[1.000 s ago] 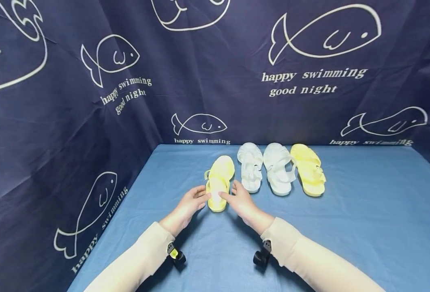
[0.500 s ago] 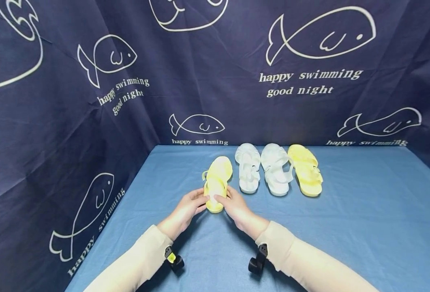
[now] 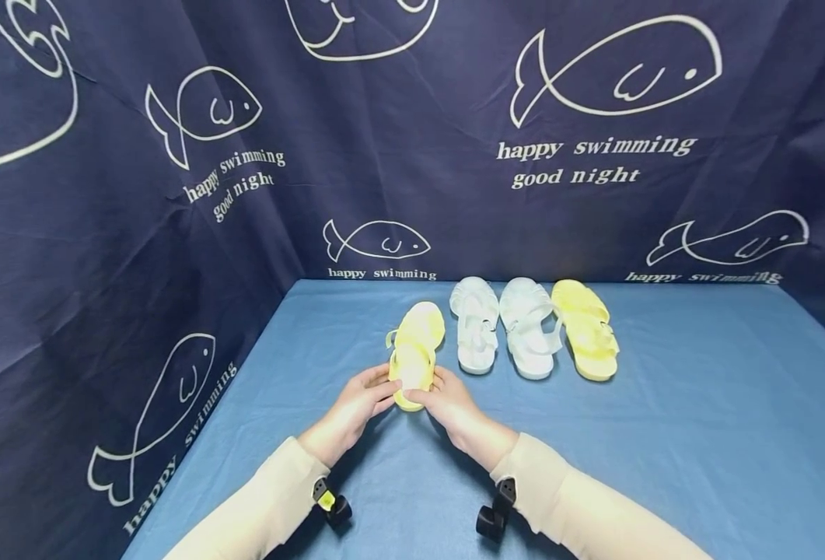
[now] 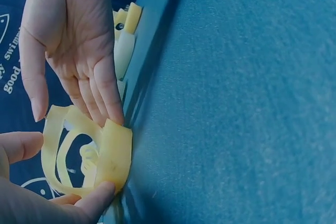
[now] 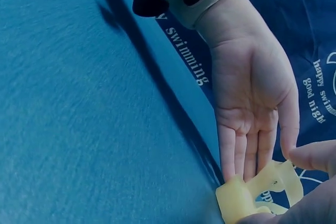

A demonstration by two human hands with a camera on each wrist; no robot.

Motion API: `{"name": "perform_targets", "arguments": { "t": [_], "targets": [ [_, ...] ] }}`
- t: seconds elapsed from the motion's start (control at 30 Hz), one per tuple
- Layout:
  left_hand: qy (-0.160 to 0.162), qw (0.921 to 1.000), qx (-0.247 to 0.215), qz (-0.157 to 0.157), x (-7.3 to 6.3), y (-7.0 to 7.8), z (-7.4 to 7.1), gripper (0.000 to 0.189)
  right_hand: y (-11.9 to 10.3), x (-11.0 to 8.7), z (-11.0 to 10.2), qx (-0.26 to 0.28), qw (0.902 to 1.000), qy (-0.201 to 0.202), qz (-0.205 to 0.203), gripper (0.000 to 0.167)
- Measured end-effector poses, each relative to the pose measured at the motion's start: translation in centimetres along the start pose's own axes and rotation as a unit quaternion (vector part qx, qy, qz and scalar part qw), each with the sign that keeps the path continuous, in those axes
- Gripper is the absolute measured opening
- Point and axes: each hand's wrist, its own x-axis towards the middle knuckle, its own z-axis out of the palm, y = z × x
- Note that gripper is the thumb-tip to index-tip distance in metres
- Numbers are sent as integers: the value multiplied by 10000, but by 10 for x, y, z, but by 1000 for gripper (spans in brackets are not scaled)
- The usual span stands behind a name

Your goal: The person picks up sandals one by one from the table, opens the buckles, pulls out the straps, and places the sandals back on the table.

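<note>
A yellow sandal (image 3: pixel 417 342) lies on the blue-covered table, toe pointing away, its side strap sticking out to the left. My left hand (image 3: pixel 358 403) is at its left side near the heel, and its fingertips touch the edge. On the opposite side my right hand (image 3: pixel 459 406) has its fingers against the sandal, with the thumb above the heel. In the left wrist view the right hand (image 4: pixel 79 45) shows a flat palm and straight fingers. The right wrist view shows the left hand (image 5: pixel 249 87) much the same, touching the sandal (image 5: pixel 236 203).
Right of the sandal stand a pale sandal (image 3: pixel 476 327), a second pale sandal (image 3: pixel 529 330) and another yellow sandal (image 3: pixel 587 330), in a row along the back edge. Dark blue cloth walls (image 3: pixel 384 155) with fish drawings rise behind and at the left of the table (image 3: pixel 664 435).
My right hand has come in against the sandal's right side, and its thumb now sits lower over the heel. The left hand stays beside it. The other sandals have not moved.
</note>
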Motion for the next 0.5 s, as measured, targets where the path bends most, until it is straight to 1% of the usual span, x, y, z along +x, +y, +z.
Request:
{"name": "perform_targets", "arguments": {
  "t": [0.27, 0.5],
  "targets": [
    [-70, 9999, 116, -33, 0, 4, 1, 61, -1, -1, -1, 70, 10000, 41, 11, 74],
    [1, 10000, 57, -51, 6, 5, 1, 59, 1, 7, -1, 211, 9998, 24, -58, 72]
  ]
}}
